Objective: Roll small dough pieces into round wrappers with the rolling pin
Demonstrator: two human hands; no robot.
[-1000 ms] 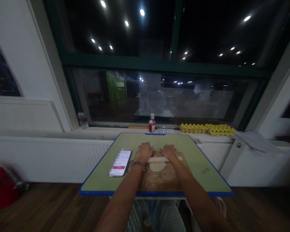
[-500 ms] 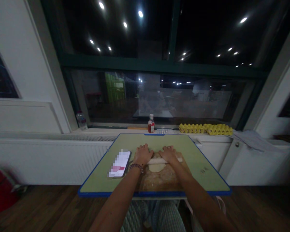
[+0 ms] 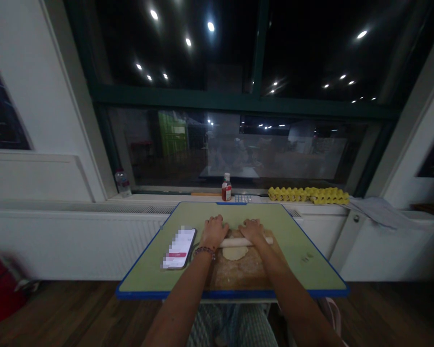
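Note:
A pale rolling pin (image 3: 235, 242) lies crosswise over a wooden board (image 3: 238, 277). My left hand (image 3: 214, 232) is closed over its left part, palm down with the fingers curled beyond it. Over the right part, my right hand (image 3: 252, 231) rests the same way, leaving the pin's right end showing. Just on the near side of the pin is a flat, roundish sheet of dough (image 3: 235, 253); its far edge reaches the pin. A bracelet (image 3: 205, 250) circles my left wrist. Left of my left hand lies a phone (image 3: 181, 250) with its screen lit.
The green table (image 3: 311, 270) has a blue rim. On the sill behind stand a small bottle of red liquid (image 3: 226, 189), yellow egg trays (image 3: 307, 194) and a clear water bottle (image 3: 123, 183). A white radiator (image 3: 75, 246) is at left; a red container (image 3: 2, 289) stands on the floor.
The whole view has shifted slightly, so everything sits a little lower in the picture. Both hands stay on the rolling pin, with hardly any visible movement against the board.

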